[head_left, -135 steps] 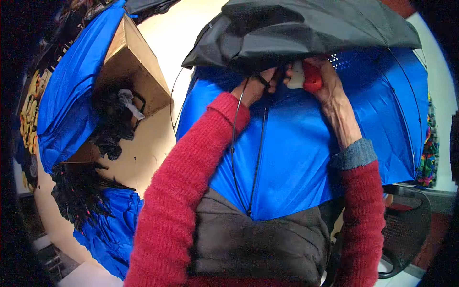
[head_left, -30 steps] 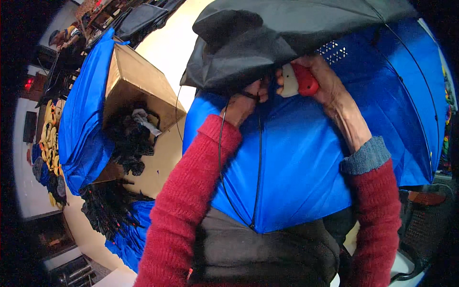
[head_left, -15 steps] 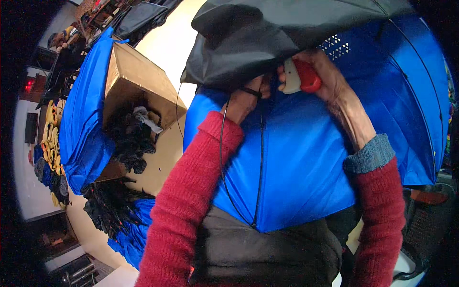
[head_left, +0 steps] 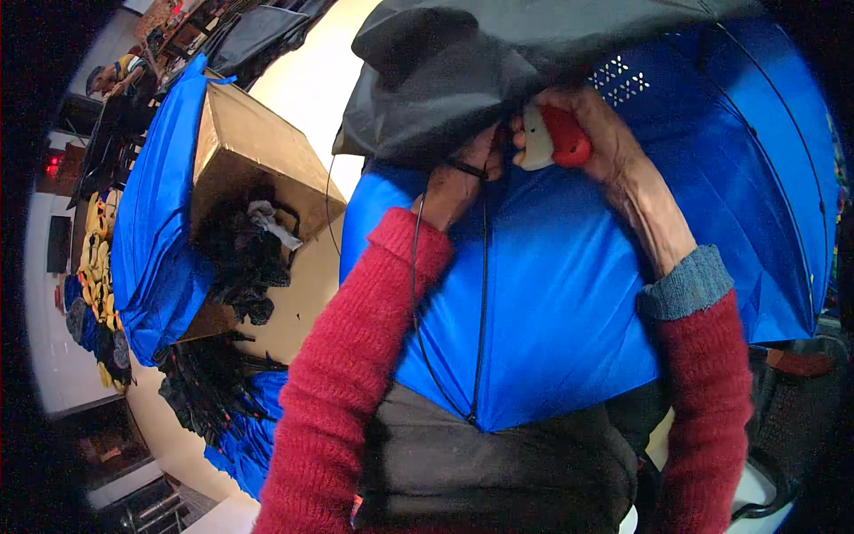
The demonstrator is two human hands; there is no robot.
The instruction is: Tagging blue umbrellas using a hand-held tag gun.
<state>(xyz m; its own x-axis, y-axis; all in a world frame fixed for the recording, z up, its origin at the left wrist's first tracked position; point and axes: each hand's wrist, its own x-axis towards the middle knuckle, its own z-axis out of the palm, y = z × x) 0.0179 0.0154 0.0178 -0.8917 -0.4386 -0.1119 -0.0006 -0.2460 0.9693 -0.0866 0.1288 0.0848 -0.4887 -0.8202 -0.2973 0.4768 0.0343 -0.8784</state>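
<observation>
An umbrella lies across my lap, its blue canopy (head_left: 560,294) held taut by thin black ribs and its black cloth part (head_left: 427,80) folded over at the top. My right hand (head_left: 596,125) is wrapped round a small red-and-white tool (head_left: 567,138) beneath the edge of the black cloth; the tool's working end is hidden. Just left of it, my left hand (head_left: 458,182) is closed at the same edge, its fingertips partly covered, so what it pinches cannot be made out. A black band or rib piece crosses this hand.
At left stands an open cardboard box (head_left: 258,120) holding dark pieces, with blue cloth (head_left: 160,214) draped on its side. Bundled black strips (head_left: 209,383) and more blue cloth lie below it. Yellow items (head_left: 96,245) are piled farther left. Another person (head_left: 120,76) is at the far upper left.
My right hand has shifted slightly left with the red-and-white tool, which has turned a little. My left hand stays almost in place at the cloth edge.
</observation>
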